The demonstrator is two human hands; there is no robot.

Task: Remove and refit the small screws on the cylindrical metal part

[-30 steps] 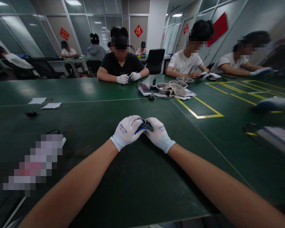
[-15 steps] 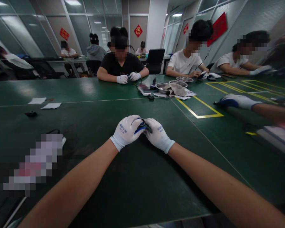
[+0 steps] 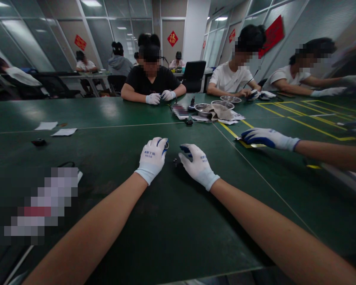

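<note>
Both my hands wear white gloves with blue palms, over the green table (image 3: 166, 229). My left hand (image 3: 153, 156) is curled around a small round dark object with a shiny rim (image 3: 166, 145), which shows at its fingertips. To its right, across a gap, my right hand (image 3: 196, 163) has its thumb and fingers apart, with nothing seen between them. A small dark object with shiny spots (image 3: 175, 161) lies by the right thumb, partly in shadow; what it is cannot be made out.
Another person's gloved hand (image 3: 268, 139) reaches in from the right above yellow tape. Metal bowls (image 3: 202, 110) with a grey cloth (image 3: 218, 112) stand farther back. At left lie white papers (image 3: 64, 132), a black item (image 3: 38, 142) and a pixelated object (image 3: 47, 202).
My hands have moved apart; the left keeps the round object and the right has opened. A small dark object now shows beside the right thumb. The other person's hand has come left.
</note>
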